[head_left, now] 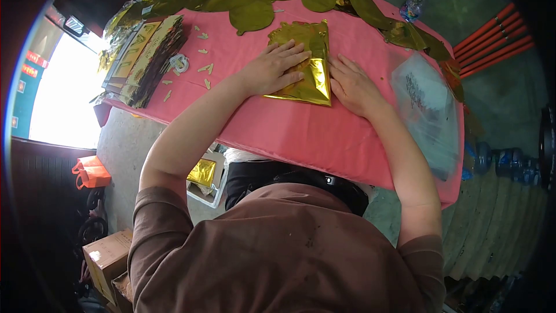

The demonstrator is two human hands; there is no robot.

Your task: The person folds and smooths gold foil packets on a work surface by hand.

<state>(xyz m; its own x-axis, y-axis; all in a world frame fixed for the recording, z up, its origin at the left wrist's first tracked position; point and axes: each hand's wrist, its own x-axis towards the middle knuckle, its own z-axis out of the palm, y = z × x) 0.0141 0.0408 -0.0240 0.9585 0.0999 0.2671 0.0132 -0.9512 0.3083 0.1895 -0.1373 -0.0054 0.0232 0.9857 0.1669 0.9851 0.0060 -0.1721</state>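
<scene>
A folded piece of shiny gold foil (315, 84) lies flat on the pink-covered table (272, 127). My left hand (277, 68) rests palm down on its left part, fingers spread and pointing to the right. Beside the foil's right edge, my right hand (354, 85) lies on the pink cloth, fingers stretched out, the fingertips close to the foil. Neither hand grips anything. Small pale pieces (205, 69) are scattered on the cloth left of my left hand, near a white roll (179, 63).
Stacked printed packages (136, 61) stand at the left. Flat gold foil shapes (252, 14) line the far edge. Clear plastic bags (425, 104) lie at the right, and a bottle (415, 6) is at the back right. Below the table is a white bin (219, 188).
</scene>
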